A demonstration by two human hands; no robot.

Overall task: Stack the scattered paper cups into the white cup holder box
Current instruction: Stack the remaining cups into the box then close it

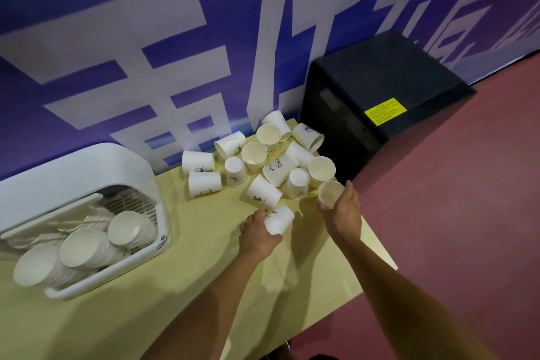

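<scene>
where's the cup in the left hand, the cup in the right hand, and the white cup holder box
cup in the left hand (279, 221): head view, on its side wall.
cup in the right hand (330, 193): head view, on its open mouth.
white cup holder box (76, 166): head view, on its curved top cover.

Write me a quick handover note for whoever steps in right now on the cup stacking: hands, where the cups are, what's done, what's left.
Left hand: grip closed on one paper cup, tilted, mouth toward the person.
Right hand: grip closed on an upright cup at the table's right edge.
White cup holder box: at the table's left, with three nested stacks lying in it.
Scattered pile: over a dozen cups at the back of the yellow table, some upright, some inverted, some on their sides.
Done: three stacks in the box.
Left: nest the two held cups, gather the pile, put them in the box.
</scene>
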